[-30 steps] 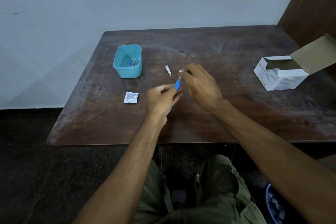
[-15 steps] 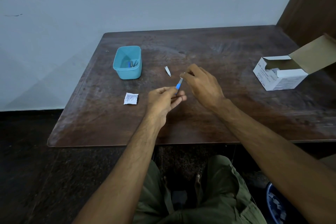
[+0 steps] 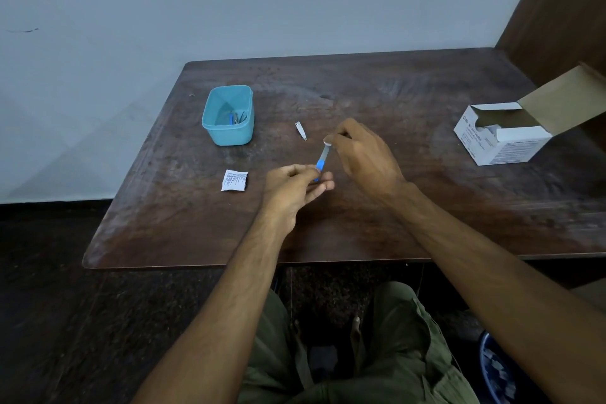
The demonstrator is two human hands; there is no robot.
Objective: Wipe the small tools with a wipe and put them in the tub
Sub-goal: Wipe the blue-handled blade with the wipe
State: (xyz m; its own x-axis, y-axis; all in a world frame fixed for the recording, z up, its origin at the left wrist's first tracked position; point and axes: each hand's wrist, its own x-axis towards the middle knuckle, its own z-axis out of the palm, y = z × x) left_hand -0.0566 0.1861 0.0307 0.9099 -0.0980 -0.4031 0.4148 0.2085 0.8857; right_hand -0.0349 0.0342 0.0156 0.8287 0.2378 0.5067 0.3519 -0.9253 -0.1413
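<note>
Mid-wipe, approx. table [image 3: 360,223] centre. Left hand [image 3: 295,188] pinching blue handle of small tool [image 3: 323,159]; right hand [image 3: 364,154] pinching white wipe [image 3: 327,141] round metal tip. Long axis near-to-far, tip toward far edge, leaning slightly right. Next, prob.: finish wipe, drop in tub [image 3: 228,115] near far-left corner w/ other tools. Then nail clipper [image 3: 300,130], lying unwiped btw tub & hands.

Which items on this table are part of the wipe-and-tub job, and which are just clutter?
Job:
- blue-handled tool, held by the left hand
- wipe, pinched at the tool's tip by the right hand
- nail clipper, lying on the table
- teal tub, tools already inside

Lying about:
- sachet
- open white box
</note>
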